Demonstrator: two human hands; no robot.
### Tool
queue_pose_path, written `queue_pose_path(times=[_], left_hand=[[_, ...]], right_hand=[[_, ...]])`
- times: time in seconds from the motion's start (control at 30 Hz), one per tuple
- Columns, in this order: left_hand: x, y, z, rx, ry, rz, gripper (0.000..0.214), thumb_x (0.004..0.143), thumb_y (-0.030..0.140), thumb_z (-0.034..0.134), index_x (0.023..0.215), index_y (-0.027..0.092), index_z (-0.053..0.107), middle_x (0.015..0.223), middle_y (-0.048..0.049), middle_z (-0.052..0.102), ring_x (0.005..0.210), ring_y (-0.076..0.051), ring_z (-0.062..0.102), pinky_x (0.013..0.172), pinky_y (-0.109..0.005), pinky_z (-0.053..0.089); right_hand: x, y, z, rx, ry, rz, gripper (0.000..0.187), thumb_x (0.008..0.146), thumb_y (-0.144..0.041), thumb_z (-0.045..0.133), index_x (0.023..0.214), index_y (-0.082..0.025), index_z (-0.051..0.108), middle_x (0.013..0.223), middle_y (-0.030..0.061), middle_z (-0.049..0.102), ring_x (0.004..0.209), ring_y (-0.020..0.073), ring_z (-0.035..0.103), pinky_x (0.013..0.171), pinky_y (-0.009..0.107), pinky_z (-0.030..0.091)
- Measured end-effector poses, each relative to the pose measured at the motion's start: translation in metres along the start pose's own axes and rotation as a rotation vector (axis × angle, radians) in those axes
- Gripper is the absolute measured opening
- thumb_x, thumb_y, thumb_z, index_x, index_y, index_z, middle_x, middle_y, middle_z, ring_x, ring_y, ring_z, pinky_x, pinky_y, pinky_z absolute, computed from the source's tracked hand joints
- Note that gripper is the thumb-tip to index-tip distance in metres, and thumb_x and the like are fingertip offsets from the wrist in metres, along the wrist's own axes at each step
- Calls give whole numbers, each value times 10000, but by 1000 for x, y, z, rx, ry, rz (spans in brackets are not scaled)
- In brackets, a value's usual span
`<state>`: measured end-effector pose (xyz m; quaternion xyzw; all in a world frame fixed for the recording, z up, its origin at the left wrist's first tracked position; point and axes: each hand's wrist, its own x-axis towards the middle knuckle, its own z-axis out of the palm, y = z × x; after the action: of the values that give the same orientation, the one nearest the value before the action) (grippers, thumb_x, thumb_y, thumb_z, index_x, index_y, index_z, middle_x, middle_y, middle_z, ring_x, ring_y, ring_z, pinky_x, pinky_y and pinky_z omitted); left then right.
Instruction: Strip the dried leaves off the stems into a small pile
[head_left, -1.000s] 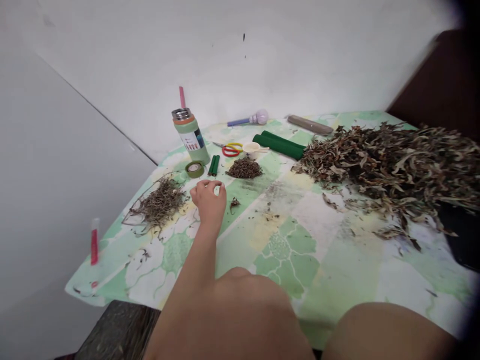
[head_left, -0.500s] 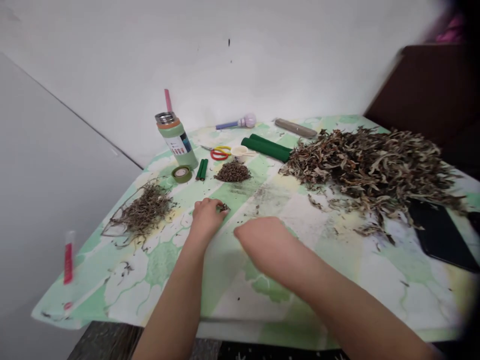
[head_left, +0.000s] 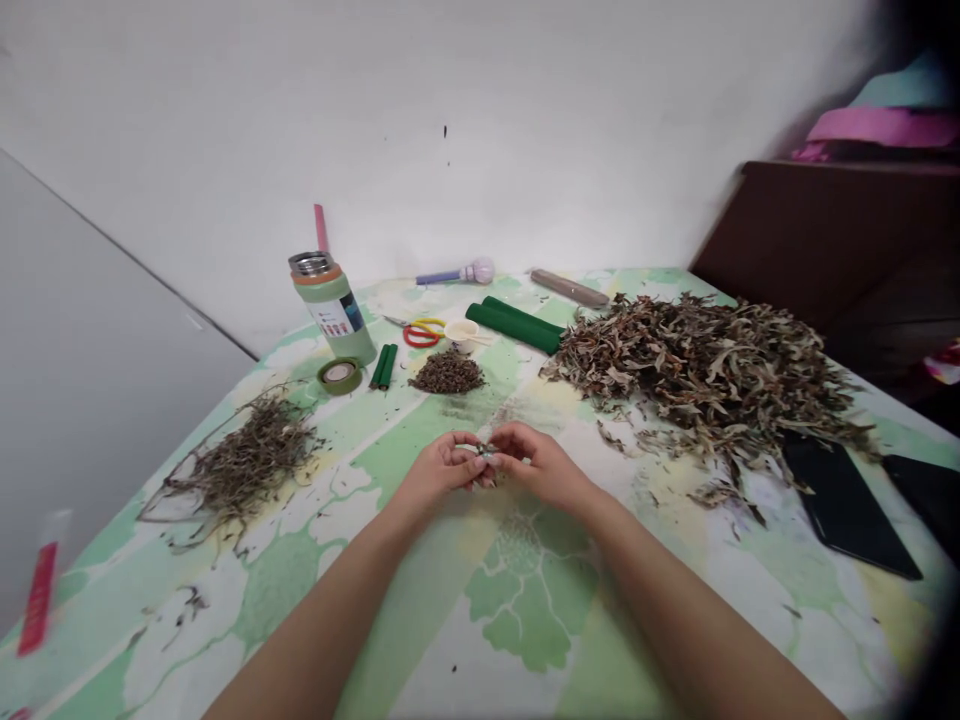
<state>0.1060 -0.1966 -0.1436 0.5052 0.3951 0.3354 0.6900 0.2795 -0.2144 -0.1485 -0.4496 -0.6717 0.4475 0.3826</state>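
Over the middle of the table, my left hand (head_left: 444, 470) and my right hand (head_left: 546, 468) meet fingertip to fingertip. Both pinch a small clump of dried leaf (head_left: 485, 452), mostly covered by the fingers. Just beyond them lies a small heap of dark crumbled plant bits (head_left: 448, 372). A large pile of dried leaves (head_left: 697, 375) spreads at the right. To the left is a tangle of thin dry stems (head_left: 251, 450).
Behind stand a green bottle (head_left: 330, 305), a roll of green tape (head_left: 339, 375), two dark green sticks (head_left: 383, 367), scissors (head_left: 421, 333), a small white dish (head_left: 460, 330) and green rolls (head_left: 517, 325). A black phone (head_left: 847, 510) lies at right, the wall behind.
My right hand has come in to meet my left hand, and its fingers now touch the leaf clump. My left hand has moved right and nearer. The view has shifted.
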Motion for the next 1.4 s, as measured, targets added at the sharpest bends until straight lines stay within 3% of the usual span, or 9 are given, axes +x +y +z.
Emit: queue_pose_path(times=[0.13, 0.27, 0.43, 0.67, 0.93, 1.03, 1.17, 1.27, 1.4], left_hand=[[-5, -11, -3, -112, -86, -13, 437, 665, 346, 741, 975, 153, 502, 597, 12, 634, 530, -93, 582, 520, -192, 383], [-8, -12, -3, -187, -156, 3, 448, 683, 332, 735, 1012, 141, 500, 630, 4, 631, 563, -98, 591, 550, -206, 415], [-7, -12, 1, -177, -155, -26, 485, 657, 281, 761, 1041, 143, 500, 652, 8, 622, 575, -113, 611, 550, -214, 425], [-5, -13, -1, -145, -139, -52, 459, 668, 308, 750, 1019, 138, 507, 677, -10, 647, 587, -123, 628, 582, -231, 433], [-6, -12, -1, -171, -57, -103, 390, 620, 342, 774, 865, 127, 561, 687, -39, 680, 588, -114, 624, 592, -221, 417], [-6, -11, -1, -172, -26, -107, 404, 597, 344, 786, 866, 125, 578, 691, -34, 678, 591, -111, 623, 590, -217, 416], [-4, -13, -1, -138, -12, -106, 396, 583, 324, 796, 850, 131, 576, 612, -1, 645, 572, -112, 613, 587, -220, 426], [-4, -13, -1, -135, -28, -117, 392, 584, 306, 796, 853, 130, 571, 633, -6, 652, 577, -110, 615, 574, -211, 421], [-5, -12, -3, -154, -56, -142, 397, 610, 301, 780, 896, 122, 571, 714, -37, 682, 610, -108, 630, 589, -204, 421]], right_hand=[[-8, -2, 6, 179, -72, -15, 138, 822, -308, 574, 822, -171, 559, 718, 17, 654, 688, 133, 602, 668, 270, 448], [-8, 5, 12, 318, -14, 21, 223, 855, -390, 523, 831, -172, 561, 683, 15, 627, 638, 126, 582, 638, 273, 445], [-5, 14, 14, 374, 96, 95, 307, 803, -478, 570, 770, -172, 555, 613, -12, 572, 569, 111, 533, 595, 261, 430], [-5, 8, 16, 392, 138, 130, 326, 796, -493, 569, 751, -171, 535, 595, -20, 549, 545, 101, 503, 565, 245, 408], [-5, 9, 11, 181, 237, 77, 327, 870, -457, 456, 727, -171, 526, 591, -16, 519, 566, 106, 465, 572, 237, 380], [-8, 8, 8, -32, 199, 23, 294, 889, -432, 428, 778, -179, 528, 635, -13, 523, 603, 113, 470, 587, 238, 369], [-11, 4, 9, -285, 89, 23, 250, 825, -409, 546, 730, -189, 474, 591, -37, 489, 545, 101, 415, 515, 222, 293], [-10, 4, 11, -280, 24, 0, 244, 875, -367, 472, 715, -184, 488, 623, -20, 542, 575, 106, 456, 542, 223, 311], [-9, 9, 12, -205, 55, -9, 298, 915, -350, 389, 688, -181, 482, 620, -16, 523, 595, 106, 460, 570, 222, 334]])
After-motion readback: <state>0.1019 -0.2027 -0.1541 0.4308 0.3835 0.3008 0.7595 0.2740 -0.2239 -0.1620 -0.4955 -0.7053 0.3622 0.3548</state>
